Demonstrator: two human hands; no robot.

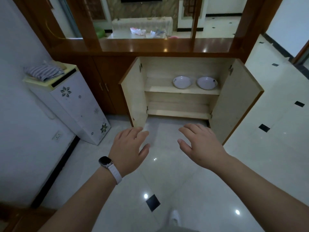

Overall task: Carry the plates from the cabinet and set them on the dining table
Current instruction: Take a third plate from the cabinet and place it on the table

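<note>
The fingers (143, 133) of the left hand (128, 148) are straight and slightly spread, holding nothing, and those of the right hand (200, 144) lie the same way, loosely apart with the thumb out to the side. Both hands hover palm-down over the glossy white tiled floor (167, 181), in front of the low wooden cabinet with a pale interior (167, 88) and apart from it. The cabinet's left door (133, 96) and right door (234, 97) both stand wide open. On its upper shelf, toward the right, two round white shallow plates sit side by side: the left plate (182, 82) and the right plate (207, 82), close together but not touching, each lying flat. The lower shelf shows only bare wood. A dark square smartwatch on a white strap (104, 161) circles the left wrist. To the left of the cabinet stands a small white appliance with a flower pattern (75, 104), and a folded grey striped cloth (43, 72) lies on its pale yellow top. A polished brown wooden counter (150, 45) runs above the cabinet. A white shoe (174, 218) shows at the bottom edge.
</note>
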